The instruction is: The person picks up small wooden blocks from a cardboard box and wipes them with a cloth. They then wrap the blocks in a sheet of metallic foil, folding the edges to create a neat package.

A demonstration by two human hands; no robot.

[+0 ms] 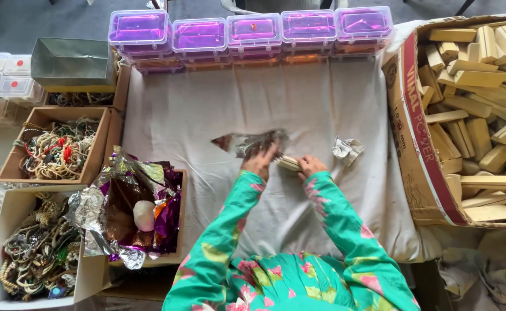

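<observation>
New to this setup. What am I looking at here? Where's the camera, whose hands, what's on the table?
One camera, worn on a person's head, looks straight down at their own two bare hands. No robot. The left hand and right hand together hold a small wooden block over a white cloth. A sheet of foil lies under the left hand, a crumpled scrap beside the right. Right: a cardboard box of wooden blocks. Left: trays of beads. Top: purple-lidded plastic boxes.
</observation>
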